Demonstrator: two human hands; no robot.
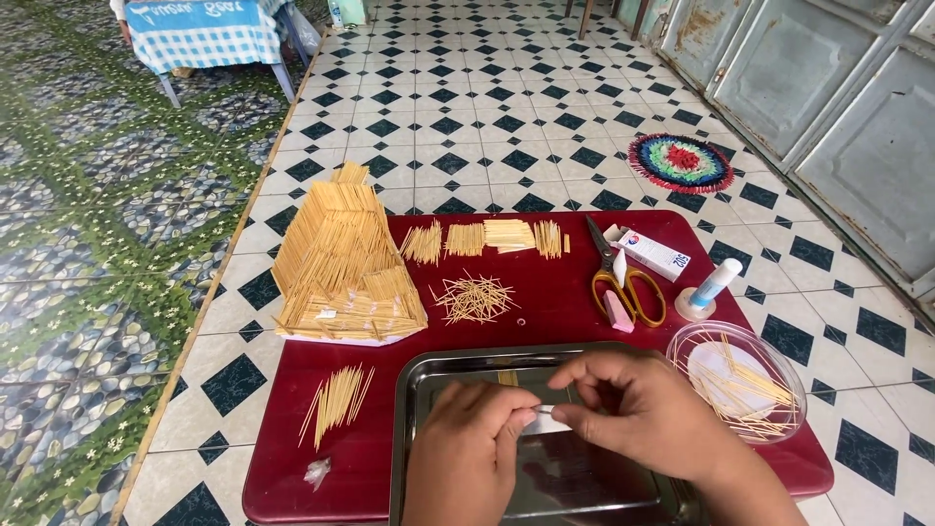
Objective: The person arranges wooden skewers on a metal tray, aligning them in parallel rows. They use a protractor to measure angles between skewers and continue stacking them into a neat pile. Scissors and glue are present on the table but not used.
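Note:
My left hand and my right hand meet over a steel tray at the front of a low red table. Between their fingertips they pinch a small strip of clear tape. A short row of toothpicks lies on the tray just beyond the fingers. A toothpick house model stands at the table's left, with a loose toothpick pile beside it.
Small toothpick bundles line the far edge, and another bundle lies front left. Yellow-handled scissors, a small white box, a glue bottle and a clear lid holding toothpicks sit on the right. A round rug lies on the tiles.

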